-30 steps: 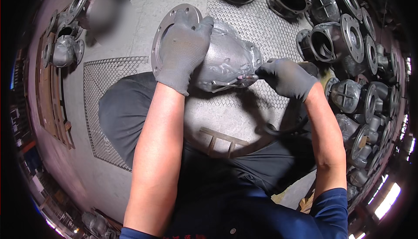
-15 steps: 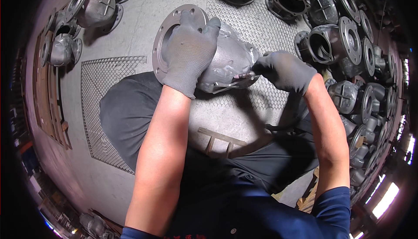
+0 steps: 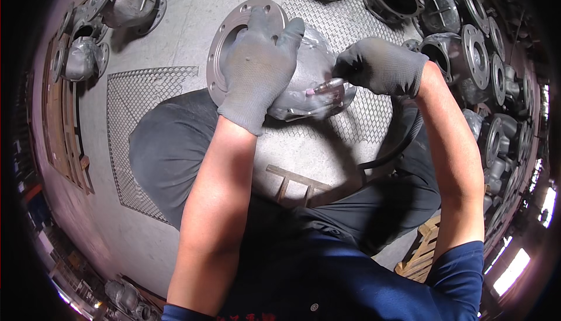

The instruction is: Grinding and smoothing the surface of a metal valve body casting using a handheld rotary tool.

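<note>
In front of me lies a grey flanged metal casting (image 3: 312, 58), like a valve body, its round bolt-holed flange facing left. My left hand (image 3: 257, 66), in a grey glove, grips that flange, fingers over the rim and thumb spread toward the body. My gloved right hand (image 3: 380, 66) is closed around a slim die grinder (image 3: 330, 86) with a pink tip. This tip is at the lower side of the casting; whether it touches cannot be told. From below the right hand a dark ribbed hose (image 3: 403, 145) curves down toward my leg.
Expanded metal mesh (image 3: 140, 87) lies on the concrete floor to the left, with more mesh (image 3: 365, 116) under the casting. Several similar castings (image 3: 450, 58) crowd the right side; others (image 3: 128, 2) stand at far left. Wooden pallets (image 3: 70, 128) are at left and a wooden frame (image 3: 295, 180) between my legs.
My right hand has risen slightly and the grinder's tip has shifted up and left along the casting. More of the tool and hose now shows. The left hand keeps its grip.
</note>
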Action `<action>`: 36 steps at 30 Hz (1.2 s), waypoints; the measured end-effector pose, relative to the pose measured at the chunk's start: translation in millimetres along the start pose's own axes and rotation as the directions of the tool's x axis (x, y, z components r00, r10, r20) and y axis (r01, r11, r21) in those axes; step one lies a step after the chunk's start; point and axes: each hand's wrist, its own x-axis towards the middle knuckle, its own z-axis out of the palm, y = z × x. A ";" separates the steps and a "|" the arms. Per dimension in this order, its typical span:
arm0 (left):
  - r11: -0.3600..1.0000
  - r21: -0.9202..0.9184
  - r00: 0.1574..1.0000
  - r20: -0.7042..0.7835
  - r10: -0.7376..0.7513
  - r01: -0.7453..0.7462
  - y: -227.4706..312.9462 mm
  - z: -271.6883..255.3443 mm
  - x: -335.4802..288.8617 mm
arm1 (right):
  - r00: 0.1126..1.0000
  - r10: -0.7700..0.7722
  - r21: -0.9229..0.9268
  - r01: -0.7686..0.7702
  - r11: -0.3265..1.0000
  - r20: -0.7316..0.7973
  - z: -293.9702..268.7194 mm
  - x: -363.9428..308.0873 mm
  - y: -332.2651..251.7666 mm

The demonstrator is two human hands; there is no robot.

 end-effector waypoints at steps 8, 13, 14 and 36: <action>0.955 -0.254 0.988 0.058 -0.145 0.156 9.8 -11.5 -1.2 | 0.997 0.070 0.057 -0.073 0.996 0.040 10.3 -6.0 1.7; 0.969 -0.242 0.999 0.017 -0.038 0.041 3.2 -6.7 -1.7 | 0.998 0.063 -0.007 -0.063 0.998 0.010 0.8 2.0 -7.0; 0.946 -0.305 0.994 0.061 -0.096 0.110 12.4 -15.3 -2.1 | 0.992 0.110 -0.038 -0.108 0.993 0.061 1.4 -0.4 -9.7; 0.935 -0.337 0.992 0.089 -0.084 0.109 15.9 -15.3 -5.1 | 0.992 0.122 -0.009 -0.122 0.993 0.033 13.4 -12.0 -21.1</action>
